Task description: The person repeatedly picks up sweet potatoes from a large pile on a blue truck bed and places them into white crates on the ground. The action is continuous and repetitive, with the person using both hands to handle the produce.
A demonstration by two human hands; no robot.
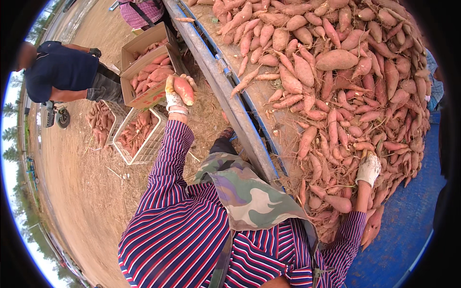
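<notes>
My left hand (pixel 179 94), in a worn white work glove, holds a reddish sweet potato (pixel 184 90) over the ground, just right of an open cardboard box (pixel 126 86) filled with sweet potatoes. My right hand (pixel 368 168), gloved too, reaches into the large heap of sweet potatoes (pixel 336 59) on the truck bed. Its fingertips touch a small orange-brown sweet potato (pixel 363 145); whether they grip it cannot be told. Thin roots and soil cling to many in the heap.
The metal side edge of the truck bed (pixel 230 93) runs between box and heap. Two plastic crates (pixel 158 131) (pixel 117 117) of sweet potatoes stand on the ground. A person in dark blue (pixel 65 70) stands beyond them, another in checked pink (pixel 142 14) near the truck, another at the right (pixel 434 81).
</notes>
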